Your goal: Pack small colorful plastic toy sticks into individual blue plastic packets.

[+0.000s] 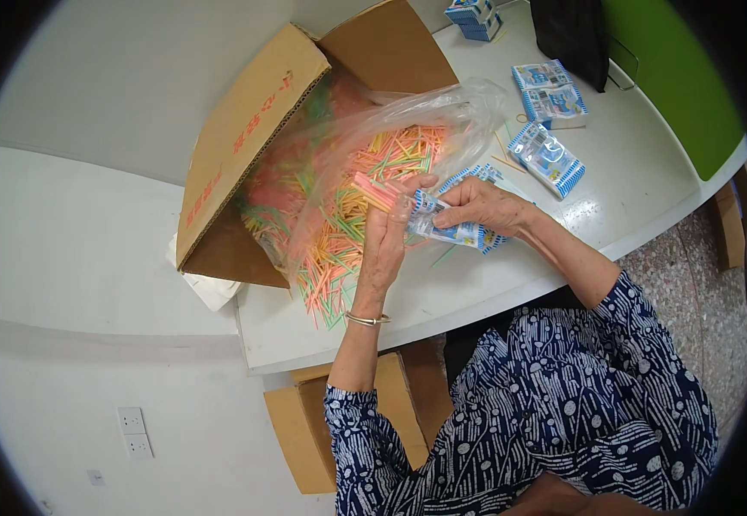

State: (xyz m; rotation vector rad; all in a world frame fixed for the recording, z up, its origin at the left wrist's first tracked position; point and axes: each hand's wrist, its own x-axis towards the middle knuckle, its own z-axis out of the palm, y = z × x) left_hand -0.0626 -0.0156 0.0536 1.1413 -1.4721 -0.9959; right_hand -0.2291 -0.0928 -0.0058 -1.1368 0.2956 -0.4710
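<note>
In my left hand (382,245), closed, is a small bundle of thin pink and yellow straw-like sticks (373,191). My right hand (489,208) pinches a blue-and-white plastic packet (459,230) with its thumb on top. The packet's clear end meets the bundle at my left fingers. I cannot tell how far the sticks sit inside it. Beyond my left hand, a loose heap of pink, yellow and green sticks (399,148) spills from a clear plastic bag (476,99). More blue-striped packets (494,175) lie partly hidden behind my right hand.
A cardboard box (249,142) lies on its side on the white table (339,344), opening toward the heap. At the right are packets (550,159), more packets (552,93), a small stack (475,19) and a black bag (571,39). An open carton (296,430) stands below the table.
</note>
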